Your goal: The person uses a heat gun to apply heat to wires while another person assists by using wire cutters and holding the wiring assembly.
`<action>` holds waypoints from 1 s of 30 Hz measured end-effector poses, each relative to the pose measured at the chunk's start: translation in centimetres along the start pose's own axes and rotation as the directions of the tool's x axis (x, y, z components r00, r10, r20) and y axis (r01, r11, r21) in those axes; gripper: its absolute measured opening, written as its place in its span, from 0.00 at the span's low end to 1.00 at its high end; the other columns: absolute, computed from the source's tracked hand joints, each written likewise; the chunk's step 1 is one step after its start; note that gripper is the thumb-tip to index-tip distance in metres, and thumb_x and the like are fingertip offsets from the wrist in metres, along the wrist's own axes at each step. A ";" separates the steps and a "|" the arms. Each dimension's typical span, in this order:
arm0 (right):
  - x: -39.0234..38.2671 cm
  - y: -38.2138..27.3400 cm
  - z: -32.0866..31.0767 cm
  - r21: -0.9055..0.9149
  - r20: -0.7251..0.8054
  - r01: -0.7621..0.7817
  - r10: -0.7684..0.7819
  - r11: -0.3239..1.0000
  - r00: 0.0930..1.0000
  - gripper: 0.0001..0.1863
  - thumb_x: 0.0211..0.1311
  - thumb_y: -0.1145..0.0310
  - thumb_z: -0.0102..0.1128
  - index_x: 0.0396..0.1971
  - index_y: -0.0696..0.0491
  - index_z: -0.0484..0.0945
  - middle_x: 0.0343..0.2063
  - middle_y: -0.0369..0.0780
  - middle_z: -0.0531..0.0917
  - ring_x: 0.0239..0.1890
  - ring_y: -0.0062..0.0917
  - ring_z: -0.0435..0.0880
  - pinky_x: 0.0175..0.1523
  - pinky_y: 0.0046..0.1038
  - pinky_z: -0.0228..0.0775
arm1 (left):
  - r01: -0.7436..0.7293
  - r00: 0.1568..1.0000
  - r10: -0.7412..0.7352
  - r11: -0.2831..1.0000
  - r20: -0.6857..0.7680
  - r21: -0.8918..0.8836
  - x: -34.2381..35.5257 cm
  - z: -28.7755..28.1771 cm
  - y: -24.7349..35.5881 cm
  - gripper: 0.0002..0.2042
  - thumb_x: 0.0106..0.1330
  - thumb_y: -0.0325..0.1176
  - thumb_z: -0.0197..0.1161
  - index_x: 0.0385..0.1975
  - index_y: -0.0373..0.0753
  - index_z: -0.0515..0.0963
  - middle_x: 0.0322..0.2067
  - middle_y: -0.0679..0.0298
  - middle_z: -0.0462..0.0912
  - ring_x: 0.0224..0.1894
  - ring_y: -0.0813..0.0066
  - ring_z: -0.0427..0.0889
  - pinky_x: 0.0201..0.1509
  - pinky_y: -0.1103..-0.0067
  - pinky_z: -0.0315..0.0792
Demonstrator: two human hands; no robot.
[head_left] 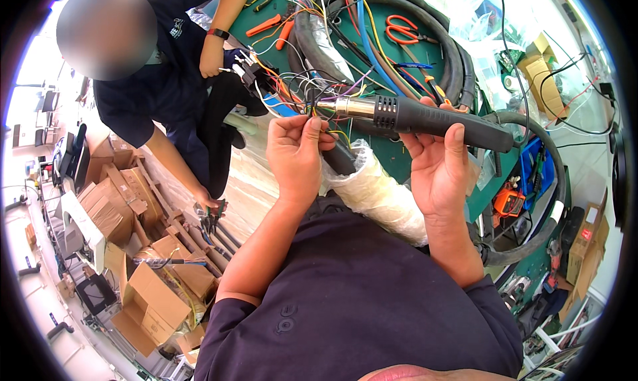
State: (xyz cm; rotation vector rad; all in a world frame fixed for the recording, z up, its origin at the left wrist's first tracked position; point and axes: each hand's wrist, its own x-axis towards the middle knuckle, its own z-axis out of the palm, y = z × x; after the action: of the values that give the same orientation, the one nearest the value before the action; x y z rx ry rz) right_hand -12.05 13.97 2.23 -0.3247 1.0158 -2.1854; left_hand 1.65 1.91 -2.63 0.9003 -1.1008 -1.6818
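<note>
My right hand grips a black heat gun from below, its silver nozzle pointing left. At the nozzle's tip, my left hand pinches thin wires with a dark piece, too small to name. Many coloured wires fan out around that spot, some running to connectors at the left. Below my hands, a thick black cable enters a bundle wrapped in pale plastic film.
A co-worker stands at the left, beside cardboard boxes. The green table holds coiled black hose, orange-handled cutters, red scissors and plastic bags. An orange tool and blue bin sit at right.
</note>
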 end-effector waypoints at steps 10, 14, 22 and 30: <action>-0.2 -0.1 0.3 0.032 -0.016 0.010 -0.009 0.999 1.000 0.23 0.66 0.56 0.54 0.54 0.53 0.67 0.56 0.46 0.71 0.54 0.33 0.75 0.59 0.38 0.71 | 0.030 1.000 -0.030 0.999 0.005 -0.030 -0.3 -0.2 0.5 0.09 0.66 0.25 0.57 0.37 0.34 0.63 0.29 0.57 0.79 0.25 0.76 0.80 0.30 0.82 0.77; -0.3 -0.1 0.3 0.005 -0.033 0.016 -0.016 1.000 0.999 0.23 0.67 0.55 0.52 0.55 0.52 0.66 0.56 0.46 0.71 0.55 0.32 0.74 0.59 0.37 0.71 | 0.050 0.999 -0.050 0.998 0.001 -0.038 -0.3 -0.1 0.6 0.09 0.65 0.22 0.57 0.35 0.35 0.62 0.29 0.59 0.78 0.25 0.78 0.79 0.29 0.84 0.76; -0.5 -0.2 1.0 -0.018 -0.039 0.055 -0.056 0.998 0.998 0.23 0.67 0.55 0.52 0.56 0.51 0.65 0.56 0.45 0.71 0.56 0.33 0.74 0.58 0.38 0.71 | 0.033 0.999 -0.032 0.997 0.025 -0.072 0.1 -0.5 0.3 0.09 0.65 0.25 0.58 0.35 0.33 0.63 0.29 0.56 0.80 0.26 0.75 0.81 0.31 0.81 0.78; -0.1 -0.1 0.9 -0.062 -0.086 0.058 -0.063 0.996 0.994 0.18 0.66 0.55 0.53 0.50 0.50 0.70 0.51 0.43 0.75 0.52 0.33 0.77 0.54 0.39 0.73 | 0.021 0.997 -0.015 0.997 0.074 -0.073 0.2 -0.6 -0.1 0.09 0.66 0.23 0.57 0.36 0.33 0.62 0.30 0.56 0.79 0.28 0.75 0.81 0.33 0.82 0.78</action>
State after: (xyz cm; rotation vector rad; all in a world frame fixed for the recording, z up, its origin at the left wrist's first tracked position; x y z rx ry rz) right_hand -11.57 13.54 2.89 -0.2922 1.1346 -2.2437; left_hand 2.11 1.61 -2.99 0.8095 -1.0744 -1.7710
